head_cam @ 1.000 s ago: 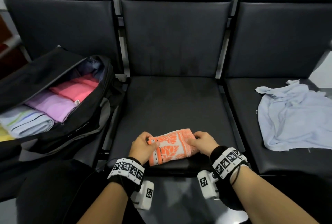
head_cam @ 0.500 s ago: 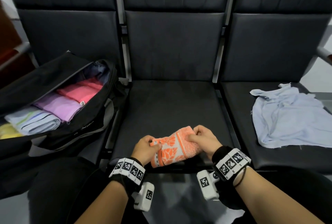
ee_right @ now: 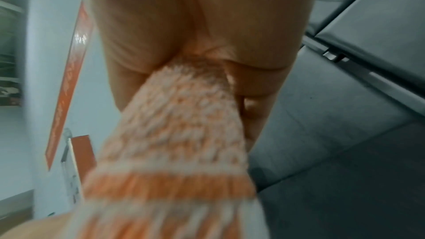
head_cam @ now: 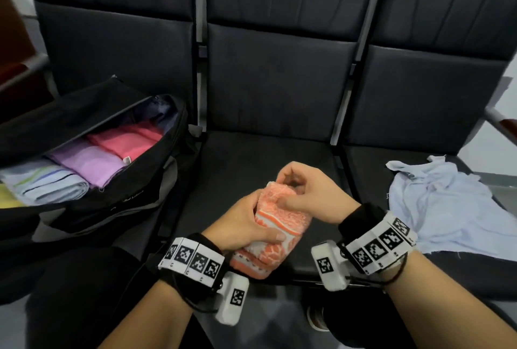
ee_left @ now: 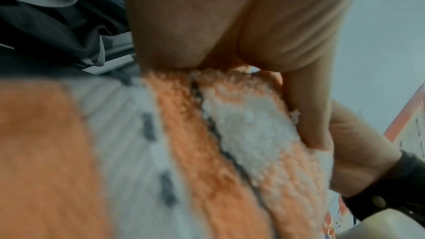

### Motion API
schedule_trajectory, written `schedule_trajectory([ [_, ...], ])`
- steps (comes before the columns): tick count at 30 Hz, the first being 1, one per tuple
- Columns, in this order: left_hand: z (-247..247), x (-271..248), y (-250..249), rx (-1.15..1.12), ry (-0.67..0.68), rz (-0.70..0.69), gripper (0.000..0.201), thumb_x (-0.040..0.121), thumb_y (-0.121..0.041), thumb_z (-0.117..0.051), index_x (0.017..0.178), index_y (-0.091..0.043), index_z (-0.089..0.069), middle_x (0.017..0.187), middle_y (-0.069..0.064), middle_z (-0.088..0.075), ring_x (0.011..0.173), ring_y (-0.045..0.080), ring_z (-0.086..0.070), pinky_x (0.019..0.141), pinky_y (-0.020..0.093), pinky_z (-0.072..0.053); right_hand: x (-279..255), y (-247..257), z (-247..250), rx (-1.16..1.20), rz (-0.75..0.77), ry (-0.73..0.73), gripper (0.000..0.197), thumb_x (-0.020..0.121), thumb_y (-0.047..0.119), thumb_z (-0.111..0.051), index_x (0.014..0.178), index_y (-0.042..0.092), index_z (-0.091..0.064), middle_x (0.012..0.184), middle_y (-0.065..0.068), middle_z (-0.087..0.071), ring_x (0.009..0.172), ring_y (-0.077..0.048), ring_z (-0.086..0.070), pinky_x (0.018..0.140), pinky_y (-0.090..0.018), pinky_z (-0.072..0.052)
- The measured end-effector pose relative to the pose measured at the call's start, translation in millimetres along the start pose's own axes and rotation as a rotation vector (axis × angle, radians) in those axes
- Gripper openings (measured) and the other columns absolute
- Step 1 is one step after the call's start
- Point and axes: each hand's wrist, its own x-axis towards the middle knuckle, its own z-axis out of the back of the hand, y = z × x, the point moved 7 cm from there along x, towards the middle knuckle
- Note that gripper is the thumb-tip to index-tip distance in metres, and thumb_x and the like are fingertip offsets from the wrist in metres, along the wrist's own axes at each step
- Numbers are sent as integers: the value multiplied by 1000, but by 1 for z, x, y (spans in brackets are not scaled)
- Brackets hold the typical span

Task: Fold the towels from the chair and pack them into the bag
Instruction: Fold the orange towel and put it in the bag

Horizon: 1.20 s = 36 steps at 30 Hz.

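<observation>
The left hand (head_cam: 246, 223) has its fingers curled around the near half of a folded orange and white patterned towel (head_cam: 275, 225), thumb lying across the side that faces the camera. The right hand (head_cam: 310, 195) pinches the far, upper end of the same towel between thumb and bent fingers (head_cam: 291, 178). In the left wrist view, the left fingers (ee_left: 188, 24) press into the terry pile, with the right hand gripping just beyond them; in the right wrist view, the right fingers (ee_right: 142, 30) close on the towel's tip. The bundle is held tilted above the front of the middle chair seat (head_cam: 268, 153); whether its lower end touches the seat edge cannot be told.

Beyond the left fingers, on the left seat, a black bag (head_cam: 117, 209) lies open. Inside it sit 3 folded towels side by side: a pink towel (head_cam: 126, 140) farthest in, a lilac towel (head_cam: 86, 162) next to it, then a pale striped towel (head_cam: 44, 183), with a strip of yellow cloth (head_cam: 7, 199) at the picture's edge. Well apart from the right fingers, a crumpled light blue cloth (head_cam: 447, 203) lies spread on the right seat (head_cam: 372, 158).
</observation>
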Motion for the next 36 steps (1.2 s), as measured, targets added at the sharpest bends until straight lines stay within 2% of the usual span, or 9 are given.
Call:
schedule_trajectory([
  [5,47,-12,-23,-114,-243,-104,46,77,-7,-83,119,-11,-64,109,9,-76,100,25,-74,81,33,-59,35,16,-9,260,-18,-190,55,64,42,-82,113,31,-60,106,1,-70,93,-15,-70,76,-34,-59],
  [9,106,-41,-36,-231,-517,-167,34,85,-6,-75,117,-12,-66,107,8,-76,99,24,-74,80,33,-59,68,27,-71,453,-96,64,66,74,37,-79,132,20,-52,122,-4,-69,111,-21,-68,88,-39,-56],
  [12,154,-68,-42,-301,-660,-190,32,89,-9,-71,121,-8,-65,112,11,-75,103,28,-72,86,40,-59,93,51,-123,476,-71,240,57,82,27,-78,132,12,-53,124,-8,-69,113,-27,-67,95,-45,-55],
  [17,224,-114,-42,-255,-827,-162,31,93,-13,-67,124,-11,-64,115,8,-74,106,26,-71,93,45,-57,149,98,-187,448,-15,275,42,88,11,-72,127,5,-57,119,-13,-70,109,-31,-68,98,-53,-52],
  [23,309,-181,-37,-76,-1014,-79,19,95,-24,-66,113,-17,-66,103,0,-76,96,17,-74,83,35,-60,209,148,-259,373,46,357,35,85,4,-73,118,5,-63,109,-11,-74,98,-26,-72,83,-38,-59],
  [28,392,-269,-29,115,-1383,45,23,95,-22,-65,116,-21,-58,92,-8,-60,78,-4,-59,71,16,-48,256,184,-310,421,30,262,32,85,8,-75,113,9,-60,108,-5,-73,95,-15,-72,81,-33,-58],
  [30,422,-306,-26,217,-1481,130,22,92,-16,-64,112,-23,-60,101,-3,-64,89,6,-62,83,29,-54,268,201,-340,412,54,312,34,85,9,-75,114,9,-58,110,-6,-71,98,-16,-71,83,-35,-58],
  [33,453,-350,-13,311,-1613,294,36,85,-10,-62,120,-19,-61,127,16,-57,116,33,-58,103,51,-47,281,222,-383,304,144,353,37,83,16,-77,113,9,-57,113,-7,-70,105,-23,-67,94,-48,-53],
  [36,462,-381,12,149,-1701,361,39,83,-8,-62,119,-21,-56,133,17,-51,110,33,-59,96,51,-52,281,225,-425,266,158,410,32,83,20,-78,106,19,-57,110,-3,-71,103,-20,-67,95,-50,-52],
])
